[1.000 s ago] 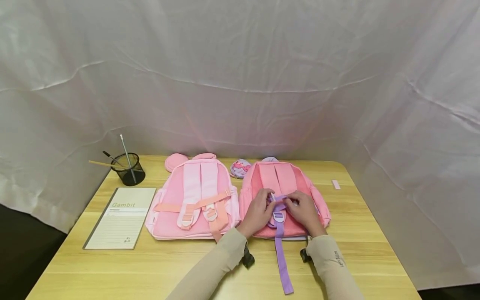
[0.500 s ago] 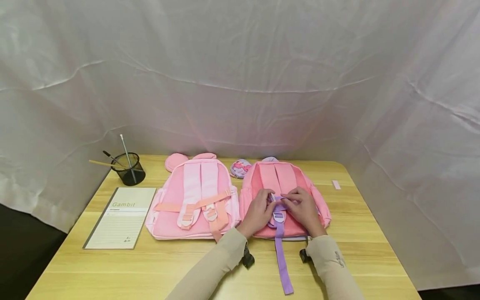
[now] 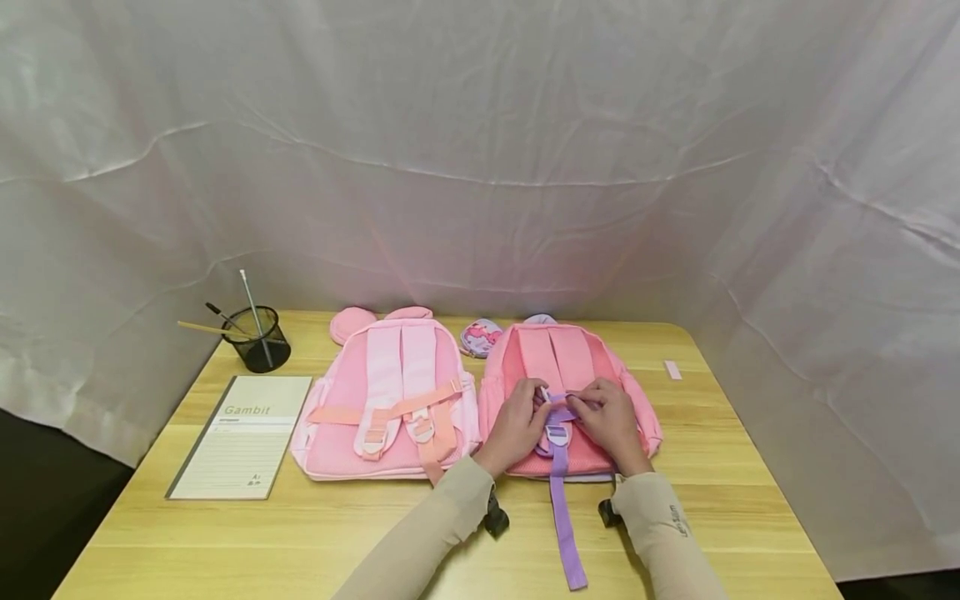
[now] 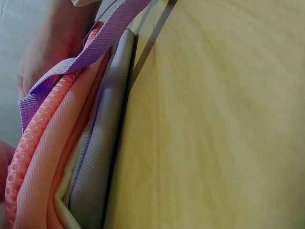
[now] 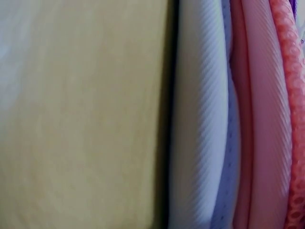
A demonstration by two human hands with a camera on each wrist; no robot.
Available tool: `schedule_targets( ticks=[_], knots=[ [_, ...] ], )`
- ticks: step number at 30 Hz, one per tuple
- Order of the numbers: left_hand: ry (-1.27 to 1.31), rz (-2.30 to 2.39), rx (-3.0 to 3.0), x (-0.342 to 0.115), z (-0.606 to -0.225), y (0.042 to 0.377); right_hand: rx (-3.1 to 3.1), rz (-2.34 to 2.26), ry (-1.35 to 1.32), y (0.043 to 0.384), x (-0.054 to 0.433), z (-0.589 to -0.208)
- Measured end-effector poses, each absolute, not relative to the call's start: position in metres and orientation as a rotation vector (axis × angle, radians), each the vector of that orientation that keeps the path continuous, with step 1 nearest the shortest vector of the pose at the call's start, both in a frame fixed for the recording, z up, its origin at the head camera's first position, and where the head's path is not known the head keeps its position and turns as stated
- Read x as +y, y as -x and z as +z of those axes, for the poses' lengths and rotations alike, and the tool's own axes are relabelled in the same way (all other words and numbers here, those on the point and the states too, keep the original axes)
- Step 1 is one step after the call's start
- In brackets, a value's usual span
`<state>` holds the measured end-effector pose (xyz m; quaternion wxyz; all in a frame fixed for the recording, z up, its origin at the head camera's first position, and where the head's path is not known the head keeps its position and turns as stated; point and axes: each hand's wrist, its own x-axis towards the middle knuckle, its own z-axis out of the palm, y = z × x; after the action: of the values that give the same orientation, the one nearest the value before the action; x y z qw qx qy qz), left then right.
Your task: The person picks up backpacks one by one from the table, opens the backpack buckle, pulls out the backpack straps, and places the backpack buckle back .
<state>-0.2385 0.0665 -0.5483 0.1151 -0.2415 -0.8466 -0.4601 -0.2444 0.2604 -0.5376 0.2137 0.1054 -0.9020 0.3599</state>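
A coral-pink backpack [image 3: 507, 367] lies with its strap side up in the head view. Over its lower middle, my left hand [image 3: 516, 423] pinches a small white buckle piece [image 3: 545, 395] on purple webbing [image 3: 558, 408]. My right hand [image 3: 611, 418], just beside it, pinches the same webbing between thumb and fingers. Below both hands sits a white slider buckle [image 3: 557, 433], from which a long purple strap end [image 3: 564, 517] hangs onto the table. The left wrist view shows this purple strap [image 4: 81, 62] crossing the backpack's edge [image 4: 52, 138]. The right wrist view shows only the backpack's side [image 5: 267, 119].
Left of my hands lies a light-pink backpack [image 3: 337, 383] with orange straps [image 3: 427, 400]. Farther left are a notebook [image 3: 247, 450] and a black mesh pen cup [image 3: 258, 350]. A small pale-pink piece [image 3: 672, 369] lies at the right on the wooden table [image 3: 720, 500].
My right fingers straightened a little half a second ago and now bend back onto the purple webbing. My left hand, both backpacks and the hanging strap end have stayed in place.
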Motion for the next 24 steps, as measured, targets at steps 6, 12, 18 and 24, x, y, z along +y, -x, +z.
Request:
schedule_targets(
  ticks=[6,12,18,24],
  knots=[
    [0.719,-1.331,-2.455,0.0669,-0.5501,0.2392,-2.532,1.003,-0.290,0.2452,0.2612,-0.5386],
    [0.721,-1.326,-2.399,0.0668,-0.5533,0.2402,-2.563,1.022,-0.293,0.2446,0.2612,-0.5369],
    [0.693,-1.361,-2.417,0.0658,-0.5502,0.2393,-2.580,1.019,-0.321,0.2446,0.2606,-0.5357],
    [0.667,-1.389,-2.442,0.0662,-0.5480,0.2392,-2.612,1.004,-0.301,0.2447,0.2602,-0.5370]
  ],
)
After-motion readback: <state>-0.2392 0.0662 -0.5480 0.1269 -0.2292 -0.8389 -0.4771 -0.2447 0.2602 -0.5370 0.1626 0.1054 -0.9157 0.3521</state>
